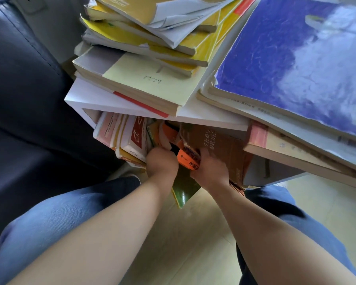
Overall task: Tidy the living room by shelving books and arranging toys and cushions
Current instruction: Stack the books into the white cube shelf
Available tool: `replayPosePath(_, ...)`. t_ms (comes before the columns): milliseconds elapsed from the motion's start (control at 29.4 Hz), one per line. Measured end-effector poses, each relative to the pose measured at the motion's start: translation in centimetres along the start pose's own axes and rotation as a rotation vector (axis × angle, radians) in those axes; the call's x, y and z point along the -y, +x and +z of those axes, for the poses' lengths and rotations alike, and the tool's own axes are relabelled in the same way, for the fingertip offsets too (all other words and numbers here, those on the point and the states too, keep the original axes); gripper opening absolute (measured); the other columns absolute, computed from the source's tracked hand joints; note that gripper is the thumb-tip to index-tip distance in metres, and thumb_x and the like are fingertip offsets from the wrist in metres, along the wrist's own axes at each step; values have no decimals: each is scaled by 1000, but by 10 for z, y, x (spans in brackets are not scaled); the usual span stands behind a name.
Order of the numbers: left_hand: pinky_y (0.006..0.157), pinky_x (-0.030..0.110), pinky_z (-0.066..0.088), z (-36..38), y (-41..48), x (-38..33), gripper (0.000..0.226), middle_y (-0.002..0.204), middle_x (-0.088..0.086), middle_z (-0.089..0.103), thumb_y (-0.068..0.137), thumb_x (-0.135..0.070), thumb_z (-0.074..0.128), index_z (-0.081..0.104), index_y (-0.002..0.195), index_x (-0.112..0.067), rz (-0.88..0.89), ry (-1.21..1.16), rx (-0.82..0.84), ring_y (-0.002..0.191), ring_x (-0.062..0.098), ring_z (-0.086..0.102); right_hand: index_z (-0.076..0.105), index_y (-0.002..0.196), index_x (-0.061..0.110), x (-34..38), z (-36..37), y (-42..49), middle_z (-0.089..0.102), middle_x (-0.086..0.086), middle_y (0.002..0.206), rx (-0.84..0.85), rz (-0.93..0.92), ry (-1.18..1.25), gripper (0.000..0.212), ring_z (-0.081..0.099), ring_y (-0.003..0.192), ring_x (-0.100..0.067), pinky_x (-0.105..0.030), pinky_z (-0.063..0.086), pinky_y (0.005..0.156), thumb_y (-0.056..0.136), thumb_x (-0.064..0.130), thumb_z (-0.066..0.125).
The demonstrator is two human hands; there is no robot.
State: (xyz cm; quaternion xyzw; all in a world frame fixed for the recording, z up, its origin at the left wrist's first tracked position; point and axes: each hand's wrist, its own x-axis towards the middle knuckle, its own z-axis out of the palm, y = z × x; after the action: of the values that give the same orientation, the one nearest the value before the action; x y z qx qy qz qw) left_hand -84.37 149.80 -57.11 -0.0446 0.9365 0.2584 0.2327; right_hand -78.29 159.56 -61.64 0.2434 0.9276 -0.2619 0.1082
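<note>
Crammed inside the white shelf (193, 118): leaning books (130, 136) (no spare room, some overhanging its edge). Gripping the orange book (188, 159) with the right hand (211, 168); left hand (161, 162) buried among books, grip untellable.

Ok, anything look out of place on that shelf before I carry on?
Yes. The stacks on top of the white shelf unit are askew: the large blue softcover book overhangs the front edge, and the yellow paperbacks have curled, dog-eared covers. Below, a green book juts out of the compartment, slanted.

Blue denim jeans (56, 214) are worn on both legs, faded paler at the knees; both forearms (111, 233) are left bare.
</note>
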Motion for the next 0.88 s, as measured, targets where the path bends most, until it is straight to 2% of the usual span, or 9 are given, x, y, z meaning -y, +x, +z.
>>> replayPosePath(68, 82, 33, 44, 3, -1, 3, 28, 117, 17, 61, 96, -5, 39, 60, 113, 3, -88, -116, -37, 111, 31, 56, 40, 129, 19, 0, 1, 1, 55, -4, 119, -2, 7, 6, 55, 58, 105, -27, -30, 42, 74, 80, 17, 64)
replayPosePath(204, 94, 41, 43, 6, 4, 2, 35, 122, 21, 57, 97, -19, 42, 50, 125, 0, -30, -283, -90, 114, 37, 53, 40, 130, 19, -4, 0, 2, 57, -3, 116, -5, 11, 13, 56, 60, 102, -28, -31, 46, 75, 79, 19, 65)
replayPosePath(272, 102, 43, 40, 9, 10, 1, 56, 132, 18, 50, 95, -42, 45, 38, 138, -8, -23, -360, -18, 122, 34, 47, 41, 130, 21, -7, -2, 2, 59, -2, 114, -4, 8, 19, 57, 61, 100, -25, -33, 49, 75, 79, 20, 65)
replayPosePath(340, 104, 45, 40, 9, 16, 0, 71, 133, 12, 49, 87, -59, 47, 36, 140, -13, -99, -455, 70, 122, 31, 47, 41, 129, 22, -10, -3, 0, 60, 0, 111, -3, 5, 36, 56, 61, 98, -23, -29, 48, 70, 79, 21, 65)
replayPosePath(511, 102, 43, 41, 14, 26, 3, 80, 129, 9, 51, 78, -60, 61, 37, 138, -13, -253, -596, 236, 117, 29, 48, 41, 128, 24, -16, -4, -7, 59, 3, 111, 10, 0, 44, 56, 60, 95, -19, -26, 44, 65, 78, 21, 66)
replayPosePath(681, 81, 35, 45, 21, 37, 2, 80, 113, 13, 61, 66, -41, 78, 42, 129, -7, -271, -657, 211, 102, 28, 58, 40, 130, 24, -21, 0, -11, 57, 4, 114, 15, 4, 25, 56, 58, 98, -19, -26, 44, 66, 80, 22, 66)
replayPosePath(817, 57, 25, 33, 22, 36, -5, 30, 88, 9, 65, 83, -35, 67, 59, 98, -10, -255, -695, 371, 75, 17, 57, 39, 130, 25, -24, 2, -12, 58, 3, 114, 11, 29, 21, 57, 59, 98, -20, -28, 49, 70, 80, 25, 65)
replayPosePath(851, 56, 24, 32, 22, 34, -6, 34, 90, 9, 65, 83, -37, 67, 59, 101, -10, -248, -720, 386, 73, 15, 55, 39, 129, 25, -25, 2, -12, 58, 3, 113, 4, 42, 23, 56, 59, 97, -20, -28, 49, 69, 80, 26, 65)
replayPosePath(885, 60, 24, 35, 26, 34, -6, 51, 98, 10, 66, 78, -45, 69, 57, 112, -10, -248, -781, 394, 78, 16, 56, 39, 129, 25, -27, 1, -11, 58, 3, 112, -2, 62, 27, 56, 59, 96, -20, -28, 48, 68, 80, 28, 66)
